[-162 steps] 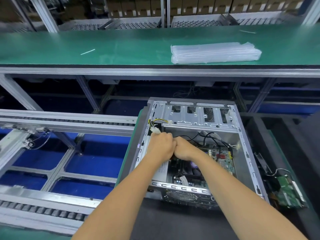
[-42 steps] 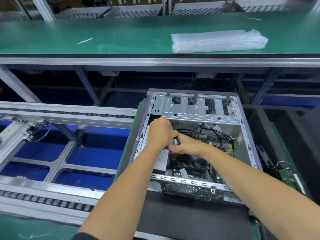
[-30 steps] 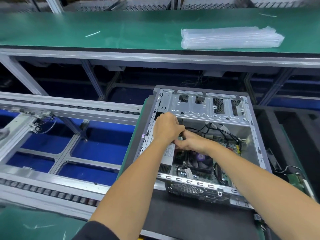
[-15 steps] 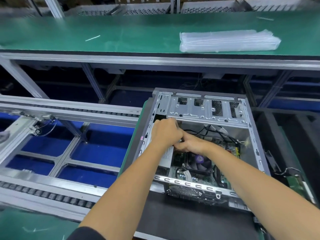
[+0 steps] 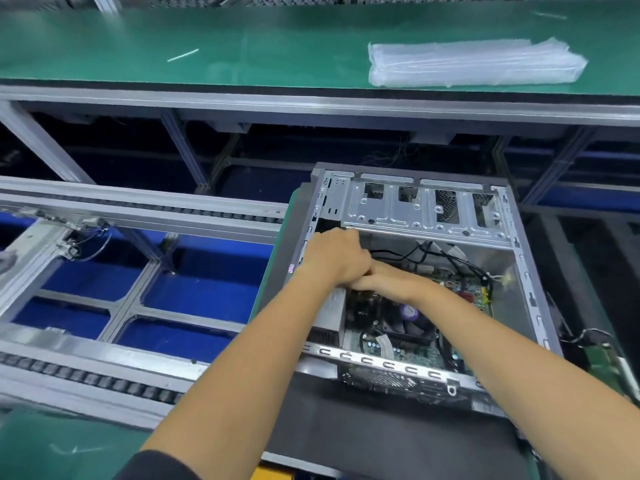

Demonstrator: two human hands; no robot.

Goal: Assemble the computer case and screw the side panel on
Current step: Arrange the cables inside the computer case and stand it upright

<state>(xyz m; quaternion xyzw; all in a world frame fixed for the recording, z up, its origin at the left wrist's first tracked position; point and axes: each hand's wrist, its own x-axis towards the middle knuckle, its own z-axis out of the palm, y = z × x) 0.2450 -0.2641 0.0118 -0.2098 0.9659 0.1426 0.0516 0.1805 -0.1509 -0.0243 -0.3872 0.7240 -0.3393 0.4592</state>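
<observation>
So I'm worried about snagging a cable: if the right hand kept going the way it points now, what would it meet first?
The right hand points left across the open case, straight into the left hand, which already touches it. Beyond that lies the case's left wall, though depth is unclear.

2 bare forearms reaching forward and converging, hands meeting at the far end. Left hand (image 5: 337, 259) knuckles-up, fingers curled downward and out of sight beneath the palm; what they hold, if anything, hidden. Right hand (image 5: 384, 280) lying lower and just right of the left, its fingers tucked under the left palm, back of hand facing up, touching the left hand. Grip of right hand impossible to make out. Left wrist straight, right wrist bent slightly leftward. Dark sleeve edge (image 5: 156, 465) showing at left upper arm, nearest the camera.
</observation>
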